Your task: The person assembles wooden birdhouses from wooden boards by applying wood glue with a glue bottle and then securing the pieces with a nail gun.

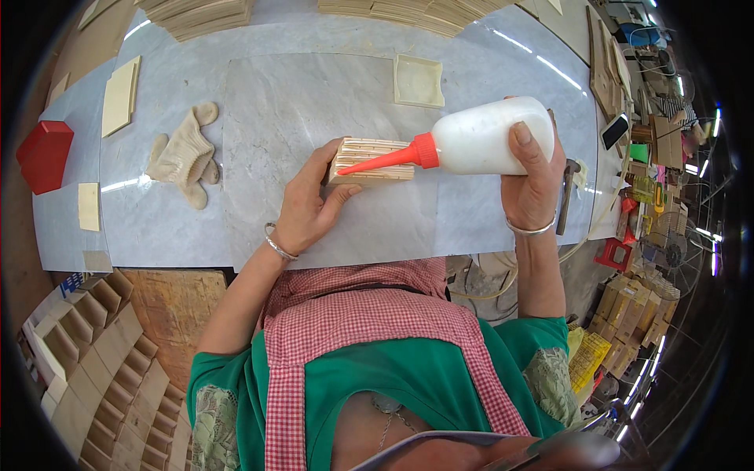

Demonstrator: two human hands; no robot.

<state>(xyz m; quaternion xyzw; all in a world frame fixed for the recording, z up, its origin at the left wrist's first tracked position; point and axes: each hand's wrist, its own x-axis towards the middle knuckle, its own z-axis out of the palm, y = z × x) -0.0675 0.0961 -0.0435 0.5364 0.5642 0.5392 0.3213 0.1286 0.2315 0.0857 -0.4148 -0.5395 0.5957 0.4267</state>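
Boxes (pixel 110 369) of pale, wood-like sheet stand in rows at the lower left, beside the bench (pixel 173 239), whose top is smooth and pale grey-blue. An angular red piece (pixel 45 157) sits at the bench's left end, then flat cream boards (pixel 121 96) with straight edges. Next lies a knitted glove (pixel 184 157), off-white and crumpled, its cuff ribbed. A thin, faintly veined grey sheet (pixel 267 141) covers the middle of the bench. Over it the left hand (pixel 310 208) has its grip spread to the width of a layered wooden block (pixel 373 147), thumb on the near side, fingers on the far one. The block's upper face is ridged in strips, and a tapering red nozzle (pixel 385 161) slants across it; whether the tip touches cannot be told. Behind is a shallow, square cream tray (pixel 418 81). The nozzle belongs to a rounded, milky plastic bottle (pixel 487 141), lying sideways in the right hand (pixel 534 173), whose grip is wrapped around its base end. Just beyond that wrist lies a hammer (pixel 566 200).
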